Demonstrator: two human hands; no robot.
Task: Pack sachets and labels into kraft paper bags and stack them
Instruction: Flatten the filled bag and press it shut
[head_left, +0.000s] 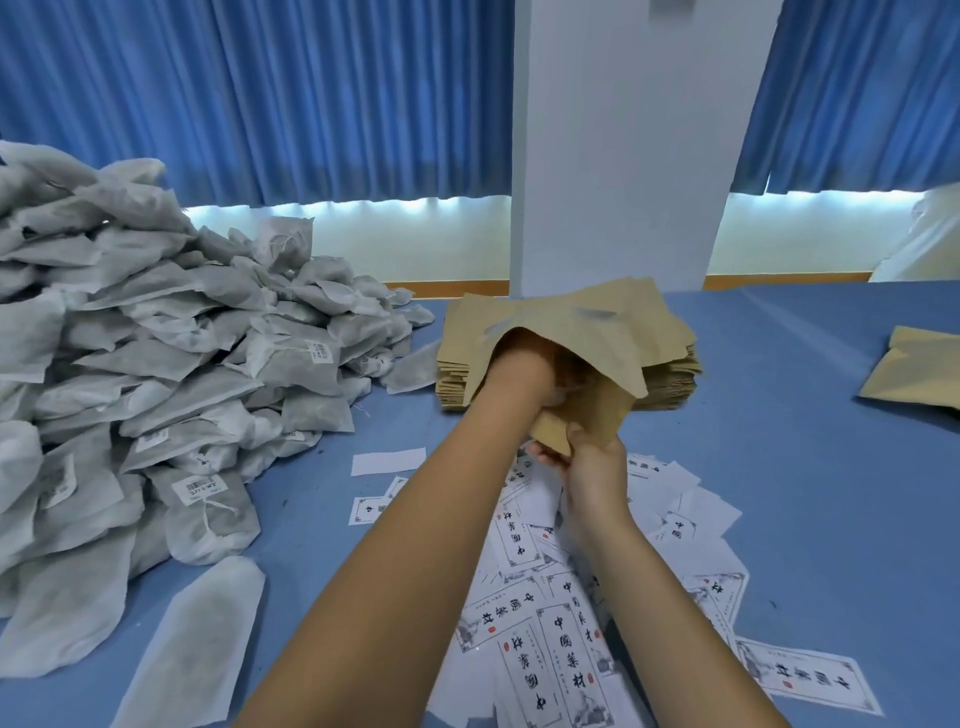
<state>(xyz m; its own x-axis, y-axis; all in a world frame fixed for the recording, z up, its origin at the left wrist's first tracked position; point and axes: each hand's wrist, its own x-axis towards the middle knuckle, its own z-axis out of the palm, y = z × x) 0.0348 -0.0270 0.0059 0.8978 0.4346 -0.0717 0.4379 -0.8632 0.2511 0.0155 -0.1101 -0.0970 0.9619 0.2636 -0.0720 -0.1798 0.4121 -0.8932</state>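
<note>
I hold one kraft paper bag (587, 332) open above the table. My left hand (517, 369) is pushed into its mouth past the wrist, so its fingers and anything in them are hidden. My right hand (589, 462) pinches the bag's lower lip near me. Right behind lies a flat stack of kraft bags (670, 384). A big heap of grey-white sachets (156, 364) fills the left side. White labels with black characters (545, 623) lie scattered under my forearms.
The blue table (805, 467) carries one more kraft bag (914, 374) at the right edge. A flat sachet (197, 639) lies alone at the front left. A white pillar (618, 156) and blue curtains stand beyond the table's far edge.
</note>
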